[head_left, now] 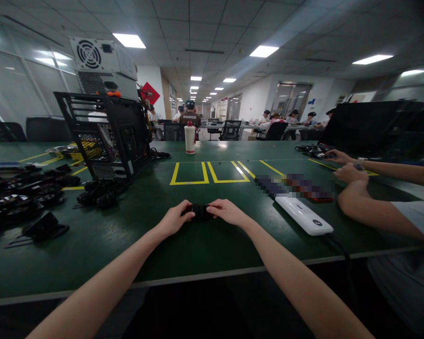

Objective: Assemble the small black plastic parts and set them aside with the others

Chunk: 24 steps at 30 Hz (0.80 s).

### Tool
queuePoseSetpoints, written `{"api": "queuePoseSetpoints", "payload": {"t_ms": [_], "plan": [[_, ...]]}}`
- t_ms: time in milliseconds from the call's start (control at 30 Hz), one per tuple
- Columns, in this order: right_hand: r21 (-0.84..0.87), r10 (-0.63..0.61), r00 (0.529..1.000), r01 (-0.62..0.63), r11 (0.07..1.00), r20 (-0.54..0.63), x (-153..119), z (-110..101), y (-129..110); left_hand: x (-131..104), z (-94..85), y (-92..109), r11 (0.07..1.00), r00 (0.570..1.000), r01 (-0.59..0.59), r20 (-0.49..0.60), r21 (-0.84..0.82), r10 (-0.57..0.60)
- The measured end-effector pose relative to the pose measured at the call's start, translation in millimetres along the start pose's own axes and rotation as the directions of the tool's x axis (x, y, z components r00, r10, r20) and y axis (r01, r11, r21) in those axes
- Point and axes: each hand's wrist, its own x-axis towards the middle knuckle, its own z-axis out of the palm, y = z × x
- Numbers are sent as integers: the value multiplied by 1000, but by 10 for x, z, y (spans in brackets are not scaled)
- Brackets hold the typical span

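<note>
A small black object, too dark to identify, lies between my hands just above the green table, or resting on it; I cannot tell which. Its left end is pinched by my left hand, thumb and fingers together. On its right end my right hand has closed its fingers in the same way. To the left, small black cable-like items sit in a bunch, and one more black piece is nearer the table's left side.
An open black computer case stands back left beside a heap of black parts. Behind is a white bottle. A white device with a cable lies right, near another person's arms.
</note>
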Motion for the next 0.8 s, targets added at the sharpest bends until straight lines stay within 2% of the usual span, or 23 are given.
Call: {"api": "queuePoseSetpoints", "payload": {"t_ms": [200,300,667,800], "plan": [[83,24,999,-20,996,-45,0,50,30,1,10,49,999,999,50,-4,6,-50],[78,8,999,-5,997,-31,-13,34,29,-4,5,60,998,998,56,-8,14,-56],[-87,-11,1000,12,996,12,17,-21,36,5,16,6,996,1000,13,-24,89,-11],[-152,-25,999,21,988,-24,21,-14,51,-7,11,27,993,1000,6,-28,116,-3]]}}
